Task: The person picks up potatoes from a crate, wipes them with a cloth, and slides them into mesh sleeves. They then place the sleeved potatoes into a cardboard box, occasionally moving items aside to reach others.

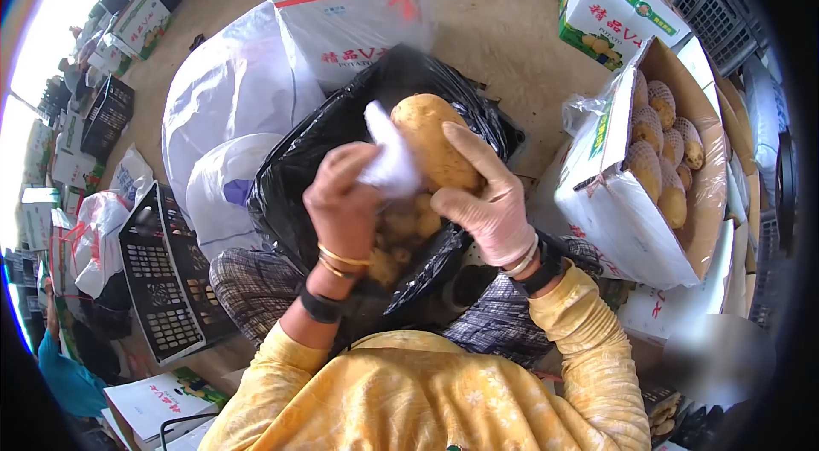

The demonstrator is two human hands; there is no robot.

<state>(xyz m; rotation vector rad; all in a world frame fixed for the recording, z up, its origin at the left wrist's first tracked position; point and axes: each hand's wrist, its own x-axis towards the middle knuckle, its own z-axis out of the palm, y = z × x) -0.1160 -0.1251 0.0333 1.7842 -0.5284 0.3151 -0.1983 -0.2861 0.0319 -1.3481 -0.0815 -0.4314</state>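
Note:
My right hand (486, 199), in a thin pale glove, grips a large potato (435, 139) between thumb and fingers. My left hand (343, 199) is closed on a soft white piece (391, 157), smeared by motion, which lies right against the potato's left side. Beneath both hands is a crate lined with a black plastic bag (294, 169). Loose potatoes (405, 225) lie inside the bag, partly hidden by my hands.
To the right, an open carton (589, 203) holds several potatoes in white foam nets (657, 139). A plastic-lined carton (354, 20) and a white sack (222, 75) stand ahead. A black crate (166, 280) is at left, near a person in a blue sleeve (68, 378).

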